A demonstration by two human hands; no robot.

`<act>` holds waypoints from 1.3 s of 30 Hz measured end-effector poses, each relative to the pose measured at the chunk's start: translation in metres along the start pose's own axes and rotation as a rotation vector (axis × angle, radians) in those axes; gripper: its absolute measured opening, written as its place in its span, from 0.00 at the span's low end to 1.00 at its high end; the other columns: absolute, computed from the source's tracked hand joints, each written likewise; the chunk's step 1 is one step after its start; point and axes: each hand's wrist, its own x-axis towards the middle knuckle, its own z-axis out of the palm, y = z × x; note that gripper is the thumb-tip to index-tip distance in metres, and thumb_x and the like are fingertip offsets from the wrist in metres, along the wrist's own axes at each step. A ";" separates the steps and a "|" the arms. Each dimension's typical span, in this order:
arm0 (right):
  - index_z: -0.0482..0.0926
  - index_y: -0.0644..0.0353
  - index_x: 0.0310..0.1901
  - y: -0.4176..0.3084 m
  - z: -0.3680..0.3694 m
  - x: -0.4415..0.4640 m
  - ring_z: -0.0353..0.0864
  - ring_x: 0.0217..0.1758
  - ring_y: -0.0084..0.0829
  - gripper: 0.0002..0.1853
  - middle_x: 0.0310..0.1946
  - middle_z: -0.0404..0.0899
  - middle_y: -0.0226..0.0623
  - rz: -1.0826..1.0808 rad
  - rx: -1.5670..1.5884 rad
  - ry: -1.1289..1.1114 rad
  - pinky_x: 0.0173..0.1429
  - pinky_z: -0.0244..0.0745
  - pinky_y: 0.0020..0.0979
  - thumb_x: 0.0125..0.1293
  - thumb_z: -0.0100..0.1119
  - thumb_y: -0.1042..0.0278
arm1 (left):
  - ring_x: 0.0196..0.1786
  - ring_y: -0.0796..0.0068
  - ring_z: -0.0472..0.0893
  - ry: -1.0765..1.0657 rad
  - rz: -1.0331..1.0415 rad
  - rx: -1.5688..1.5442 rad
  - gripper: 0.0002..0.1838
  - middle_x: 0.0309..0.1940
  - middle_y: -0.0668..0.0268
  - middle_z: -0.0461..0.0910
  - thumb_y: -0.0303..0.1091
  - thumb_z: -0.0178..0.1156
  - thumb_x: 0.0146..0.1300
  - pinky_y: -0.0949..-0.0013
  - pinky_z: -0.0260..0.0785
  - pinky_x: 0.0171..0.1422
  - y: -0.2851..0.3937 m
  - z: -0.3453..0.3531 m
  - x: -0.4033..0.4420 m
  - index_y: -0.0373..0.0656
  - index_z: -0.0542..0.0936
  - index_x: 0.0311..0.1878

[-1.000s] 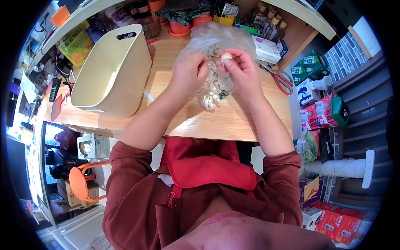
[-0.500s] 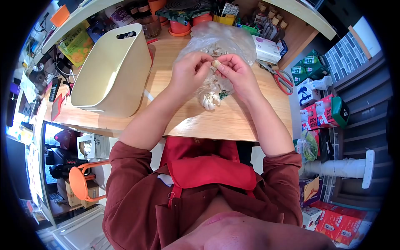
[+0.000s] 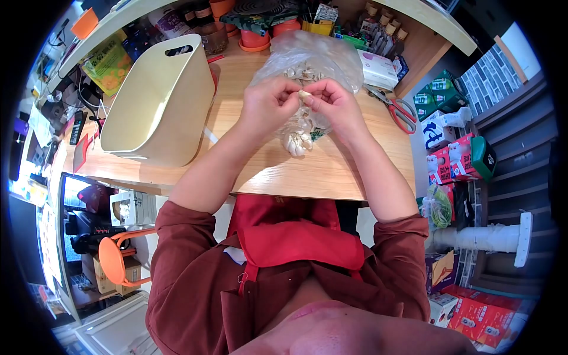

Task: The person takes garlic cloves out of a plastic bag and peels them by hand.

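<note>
A small pale garlic clove is pinched between the fingertips of both hands above the table. My left hand is closed on its left side, and my right hand grips it from the right with thumb and forefinger. Below the hands a whole garlic bulb lies on the wood, with papery skins just behind it. A clear plastic bag spreads behind the hands, with more garlic showing at its near side. The fingers partly hide the clove and the bag's near part.
A cream plastic bin stands on the table to the left. Red-handled scissors lie at the right edge, near a white box. Flowerpots and small corked bottles line the back. An orange stool stands lower left.
Both hands stay over the same spot. The fingers have shifted slightly around the clove, which now shows paler and a little further left.
</note>
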 end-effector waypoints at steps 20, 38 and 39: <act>0.71 0.63 0.40 0.007 0.004 0.000 0.76 0.36 0.20 0.08 0.33 0.76 0.32 0.051 0.259 -0.022 0.42 0.73 0.21 0.58 0.57 0.80 | 0.20 0.76 0.77 0.147 0.158 0.098 0.03 0.22 0.61 0.75 0.22 0.61 0.48 0.74 0.69 0.23 0.002 0.007 -0.001 0.36 0.76 0.27; 0.71 0.65 0.41 0.007 0.001 -0.001 0.78 0.38 0.24 0.09 0.35 0.76 0.35 0.106 0.405 -0.050 0.45 0.75 0.22 0.59 0.57 0.79 | 0.23 0.78 0.77 0.127 0.159 0.163 0.04 0.24 0.63 0.77 0.21 0.60 0.48 0.77 0.70 0.26 0.004 0.003 -0.003 0.37 0.76 0.29; 0.71 0.65 0.41 0.007 0.001 -0.001 0.78 0.38 0.24 0.09 0.35 0.76 0.35 0.106 0.414 -0.051 0.45 0.75 0.22 0.59 0.57 0.79 | 0.23 0.78 0.77 0.124 0.161 0.166 0.04 0.24 0.63 0.77 0.21 0.60 0.48 0.77 0.70 0.26 0.004 0.003 -0.003 0.37 0.77 0.29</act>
